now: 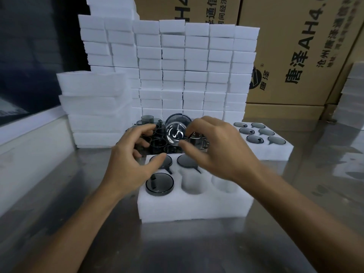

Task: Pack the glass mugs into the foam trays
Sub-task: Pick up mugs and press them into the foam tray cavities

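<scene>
A brushed-metal worktop (59, 194) carries everything, and the nearest thing on it is a white foam tray (195, 205), a soft-edged block with round wells cut in two rows. In the tray's near row, the left well holds a smoky grey glass mug (159, 183) seated bottom-up, its flat round base showing; the two wells to the right of it are empty. In the tray's far row two more mugs (186, 161) sit the same way, each with a handle poking into a side notch; the hand hides the far right well.

Above the tray's far edge the right hand (214, 152) has its grip pinched on a held mug (177, 128), tilted so its shiny round base faces the camera. The left hand (128, 164) hovers over the tray's left far corner, fingers spread and loosely curled, holding nothing.

Just behind the tray stands a cluster of loose mugs (157, 134), upright and open-mouthed. Right of and behind the tray lies a filled tray (271, 146) with six mugs in it. Behind the tray rises a wall of stacked foam blocks (187, 66), and cardboard boxes (295, 46) beyond.
</scene>
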